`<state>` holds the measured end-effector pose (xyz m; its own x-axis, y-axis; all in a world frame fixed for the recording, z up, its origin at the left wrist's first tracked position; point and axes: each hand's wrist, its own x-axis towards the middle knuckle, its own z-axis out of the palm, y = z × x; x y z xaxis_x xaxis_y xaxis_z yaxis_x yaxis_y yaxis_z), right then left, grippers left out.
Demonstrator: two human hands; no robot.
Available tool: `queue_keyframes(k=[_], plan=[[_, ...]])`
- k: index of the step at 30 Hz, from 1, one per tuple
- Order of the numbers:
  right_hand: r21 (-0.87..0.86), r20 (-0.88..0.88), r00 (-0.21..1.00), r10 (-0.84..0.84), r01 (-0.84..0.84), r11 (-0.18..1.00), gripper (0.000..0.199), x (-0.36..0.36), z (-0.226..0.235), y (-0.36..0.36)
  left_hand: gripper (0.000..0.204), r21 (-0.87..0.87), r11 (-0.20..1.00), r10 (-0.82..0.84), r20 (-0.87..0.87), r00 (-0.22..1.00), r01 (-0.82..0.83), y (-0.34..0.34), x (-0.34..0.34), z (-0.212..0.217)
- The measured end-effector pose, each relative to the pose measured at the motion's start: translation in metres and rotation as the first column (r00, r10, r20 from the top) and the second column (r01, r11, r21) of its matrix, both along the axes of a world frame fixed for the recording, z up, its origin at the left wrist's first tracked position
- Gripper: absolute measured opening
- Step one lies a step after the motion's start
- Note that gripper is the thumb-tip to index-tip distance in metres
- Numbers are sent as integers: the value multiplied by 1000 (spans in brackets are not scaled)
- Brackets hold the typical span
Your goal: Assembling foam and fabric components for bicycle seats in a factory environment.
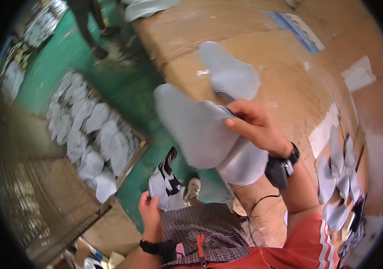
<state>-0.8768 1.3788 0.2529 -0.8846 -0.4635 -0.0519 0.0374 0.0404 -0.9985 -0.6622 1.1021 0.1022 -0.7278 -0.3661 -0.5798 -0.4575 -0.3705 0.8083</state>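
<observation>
- Head view, nearest: left hand [150,213] pinches a grey panel with black strips [158,184], near the checked cloth [200,224].
- Right hand [258,127] grips a large grey rounded panel [196,127]; a second rounded panel [245,163] shows below.
- Beyond, another grey piece [236,76] lies on the brown tabletop [290,85].
- Farther left, piled grey pieces [97,119] fill a brown-edged tray [133,161].
- Farthest, a person's legs [84,27] stand on green floor [57,58].

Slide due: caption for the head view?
Right hand grips a lobed grey piece by the brown worktable, left hand a black-white-and-grey piece, with a heap of grey pieces at left.
</observation>
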Motion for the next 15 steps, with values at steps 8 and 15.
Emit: queue_keyframes(k=[8, 15], plan=[[237, 11, 997, 80, -81, 968, 13, 48, 14, -33, 18, -511, 834, 242, -2, 970, -209, -132, -26, -38], [12, 211, 929, 304, -313, 950, 12, 65, -10, -106, 27, -891, 437, 270, 0, 963, -123, -228, -76, -88]])
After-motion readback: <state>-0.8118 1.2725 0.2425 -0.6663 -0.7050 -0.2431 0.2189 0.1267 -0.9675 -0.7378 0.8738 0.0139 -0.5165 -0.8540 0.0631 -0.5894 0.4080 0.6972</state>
